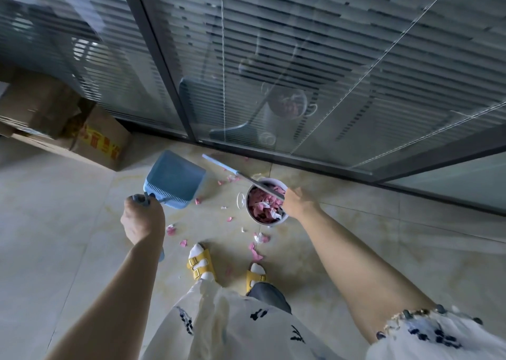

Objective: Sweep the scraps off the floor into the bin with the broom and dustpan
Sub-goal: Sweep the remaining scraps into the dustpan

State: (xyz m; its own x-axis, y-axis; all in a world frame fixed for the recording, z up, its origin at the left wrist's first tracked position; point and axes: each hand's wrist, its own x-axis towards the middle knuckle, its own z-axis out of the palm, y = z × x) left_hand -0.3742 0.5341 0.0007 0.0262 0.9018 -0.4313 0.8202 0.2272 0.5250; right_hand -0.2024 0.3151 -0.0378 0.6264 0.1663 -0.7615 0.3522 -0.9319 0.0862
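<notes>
My left hand (pixel 142 218) grips the handle of a blue dustpan (pixel 175 180), which hangs tilted above the floor. My right hand (pixel 297 202) grips a long broom handle (pixel 232 170), blue at the far end and dark near the hand. The handle passes over a small white bin (pixel 283 218) full of pink and white paper scraps. The broom's head is hidden. Loose pink and white scraps (pixel 257 246) lie on the tiled floor between the bin, the dustpan and my feet.
A glass partition with blinds (pixel 301 58) runs along the far side, its dark frame meeting the floor just behind the bin. Cardboard boxes (pixel 90 138) stand at the left by the wall. My feet in yellow sandals (pixel 200 264) stand near the scraps.
</notes>
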